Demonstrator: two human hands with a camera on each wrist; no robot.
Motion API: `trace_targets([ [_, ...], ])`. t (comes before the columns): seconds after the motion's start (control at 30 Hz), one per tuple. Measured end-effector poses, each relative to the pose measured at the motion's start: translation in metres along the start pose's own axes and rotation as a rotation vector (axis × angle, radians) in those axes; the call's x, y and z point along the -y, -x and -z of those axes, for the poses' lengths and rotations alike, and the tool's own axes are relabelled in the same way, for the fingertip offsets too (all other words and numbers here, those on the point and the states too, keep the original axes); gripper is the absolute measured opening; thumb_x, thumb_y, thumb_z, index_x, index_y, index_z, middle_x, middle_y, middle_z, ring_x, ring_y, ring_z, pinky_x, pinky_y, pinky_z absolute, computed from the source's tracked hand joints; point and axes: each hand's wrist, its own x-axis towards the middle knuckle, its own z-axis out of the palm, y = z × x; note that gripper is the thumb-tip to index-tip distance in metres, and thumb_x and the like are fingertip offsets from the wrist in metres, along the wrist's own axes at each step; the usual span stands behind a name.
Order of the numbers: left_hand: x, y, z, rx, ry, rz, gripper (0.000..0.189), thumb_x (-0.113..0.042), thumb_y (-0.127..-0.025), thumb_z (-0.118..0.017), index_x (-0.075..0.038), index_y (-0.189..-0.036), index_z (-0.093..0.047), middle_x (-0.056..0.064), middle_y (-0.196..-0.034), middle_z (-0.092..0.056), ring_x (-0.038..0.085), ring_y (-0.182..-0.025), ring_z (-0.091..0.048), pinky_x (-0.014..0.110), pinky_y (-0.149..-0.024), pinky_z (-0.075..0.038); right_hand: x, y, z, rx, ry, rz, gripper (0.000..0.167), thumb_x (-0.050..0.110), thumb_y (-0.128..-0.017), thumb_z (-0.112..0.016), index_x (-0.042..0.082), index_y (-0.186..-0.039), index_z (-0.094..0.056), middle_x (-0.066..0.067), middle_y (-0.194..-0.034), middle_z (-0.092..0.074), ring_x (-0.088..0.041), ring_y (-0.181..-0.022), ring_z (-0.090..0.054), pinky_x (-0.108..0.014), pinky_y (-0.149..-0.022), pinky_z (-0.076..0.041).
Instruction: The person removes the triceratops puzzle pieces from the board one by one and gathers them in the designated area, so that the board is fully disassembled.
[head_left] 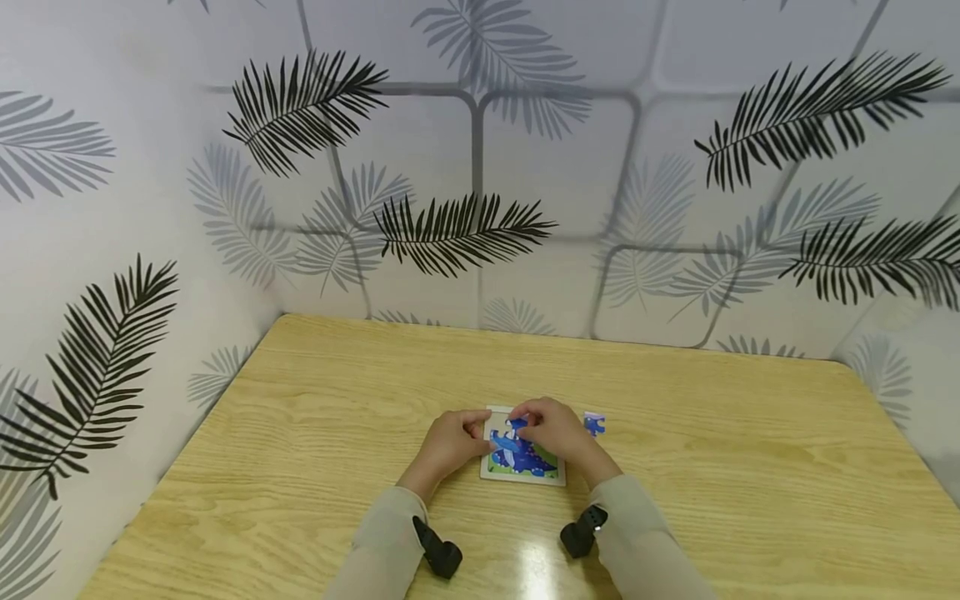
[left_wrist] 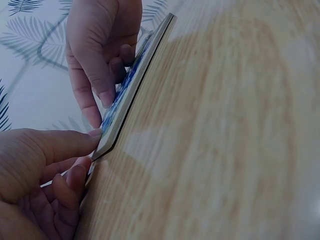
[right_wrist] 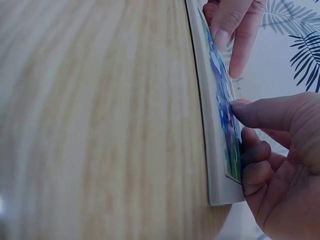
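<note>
Potentially, the pale-framed, rectangular blue-dinosaur jigsaw puzzle [head_left: 525,460] slides if the left hand [head_left: 452,437], gripping its edge, slackens; whether the right hand [head_left: 557,428] pinches anything cannot be determined.

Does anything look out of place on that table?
A loose puzzle piece lies on the table, right of the puzzle frame; it stands out because most of the picture is inside. Nothing looks spilled.
</note>
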Motion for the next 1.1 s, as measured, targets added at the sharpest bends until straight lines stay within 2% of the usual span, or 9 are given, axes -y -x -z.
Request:
trace_targets([
  [0.2, 0.0005, -0.0018, 0.0002, -0.001, -0.009, 0.004, 0.049, -0.01, -0.079, -0.076, -0.004, -0.126, -0.061, -0.002, -0.07, -0.052, 0.014, -0.061, -0.043, 0.028, -0.064, -0.037, 0.0037, -0.0026, 0.0011, 0.028, 0.037, -0.029, 0.019, 0.007, -0.086, -0.067, 0.015, -0.103, -0.072, -0.003, -0.082, -0.049, -0.019, -0.079, -0.045, -0.031, -0.067, -0.036],
  [0.5, -0.001, -0.0012, -0.0005, -0.004, -0.009, 0.008, 0.049, -0.009, -0.079, -0.076, -0.004, -0.126, -0.061, -0.002, -0.069, -0.052, 0.013, -0.061, -0.043, 0.027, -0.062, -0.036, 0.0061, -0.0037, 0.0033, 0.05, 0.07, -0.028, 0.018, 0.006, -0.085, -0.068, 0.015, -0.101, -0.07, -0.004, -0.08, -0.047, -0.02, -0.074, -0.045, -0.03, -0.063, -0.034],
  [0.8, -0.0021, -0.0011, 0.0002, -0.008, -0.019, 0.003, 0.049, -0.009, -0.079, -0.076, -0.004, -0.126, -0.061, -0.002, -0.069, -0.052, 0.013, -0.06, -0.042, 0.026, -0.061, -0.035, 0.0081, -0.0013, 0.0008, 0.016, 0.069, -0.028, 0.019, 0.005, -0.085, -0.068, 0.018, -0.099, -0.068, -0.006, -0.083, -0.045, -0.022, -0.078, -0.044, -0.034, -0.066, -0.033],
  [0.93, -0.0021, -0.0009, 0.0003, -0.011, -0.015, -0.009, 0.049, -0.008, -0.078, -0.076, -0.003, -0.125, -0.061, -0.002, -0.069, -0.052, 0.013, -0.06, -0.042, 0.026, -0.061, -0.036, 0.008, 0.0007, -0.0012, -0.009, 0.067, -0.032, 0.018, 0.006, -0.085, -0.068, 0.019, -0.097, -0.067, -0.009, -0.089, -0.042, -0.023, -0.08, -0.043, -0.036, -0.067, -0.035],
  [1.1, -0.0012, -0.0001, -0.0001, -0.008, -0.003, -0.003, 0.049, -0.008, -0.078, -0.076, -0.003, -0.125, -0.061, -0.002, -0.069, -0.053, 0.012, -0.06, -0.042, 0.026, -0.061, -0.036, 0.0062, 0.0037, -0.0046, -0.035, 0.064, -0.032, 0.017, 0.007, -0.085, -0.067, 0.02, -0.096, -0.067, -0.012, -0.1, -0.039, -0.027, -0.086, -0.047, -0.042, -0.076, -0.041],
])
